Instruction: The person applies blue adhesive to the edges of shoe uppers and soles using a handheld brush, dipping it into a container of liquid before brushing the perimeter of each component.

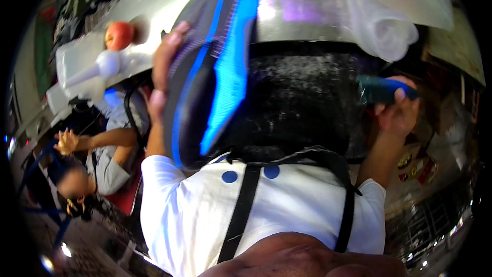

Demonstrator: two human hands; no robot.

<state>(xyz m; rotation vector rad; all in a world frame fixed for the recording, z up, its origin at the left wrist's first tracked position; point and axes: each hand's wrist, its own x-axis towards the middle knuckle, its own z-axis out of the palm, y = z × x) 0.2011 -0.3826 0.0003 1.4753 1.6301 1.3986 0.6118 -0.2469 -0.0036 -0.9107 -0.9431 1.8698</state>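
A long padded piece, which looks like a motorcycle seat (192, 82), stands on end at a tilt in front of my chest. Its cover is dark grey with a thin blue stripe, a bright blue panel and stitched seams. My left hand (164, 59) grips its left edge, with some fingers hidden by it. Out to the right, my right hand (400, 110) is closed around a blocky dark teal and blue tool (376, 91) whose kind I cannot make out. That tool is apart from the seat.
Ahead stretches a shiny metal table (302, 0). A red apple (119, 35) and a white translucent container (82, 61) are at its left. Clear plastic sheeting (389, 25) hangs over its right. At the left sits another person (110, 159), hands together. A black apron (297, 107) covers my lap.
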